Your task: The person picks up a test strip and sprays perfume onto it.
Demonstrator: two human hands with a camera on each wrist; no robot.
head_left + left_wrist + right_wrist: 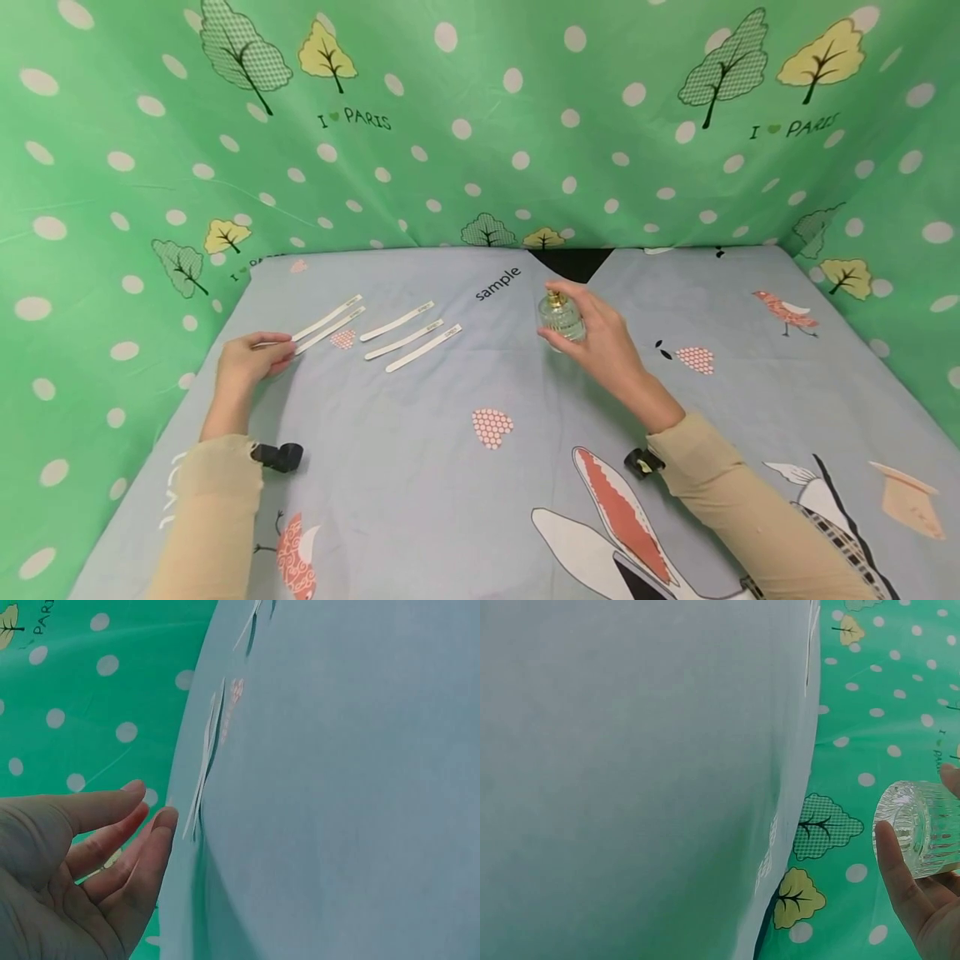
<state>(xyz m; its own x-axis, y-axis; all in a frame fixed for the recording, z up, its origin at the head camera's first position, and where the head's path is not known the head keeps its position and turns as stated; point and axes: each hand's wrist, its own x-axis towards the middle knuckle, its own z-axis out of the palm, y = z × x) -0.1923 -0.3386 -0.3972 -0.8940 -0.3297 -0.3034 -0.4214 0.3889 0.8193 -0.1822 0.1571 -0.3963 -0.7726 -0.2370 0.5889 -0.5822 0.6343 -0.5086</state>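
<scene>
One ribbed glass bottle (559,317) sits in the right grip (606,340).

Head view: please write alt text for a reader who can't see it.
A person's right hand holds a glass bottle. The left hand is beside the ends of two of five white strips on a patterned blue-grey cloth.

1. Lettering (452,332) on the paper strips (422,350) was too small to read.
2. The right wrist view's edge cut the perfume bottle (931,825).
3. In head view, the left hand (255,358) covered strip ends.
</scene>
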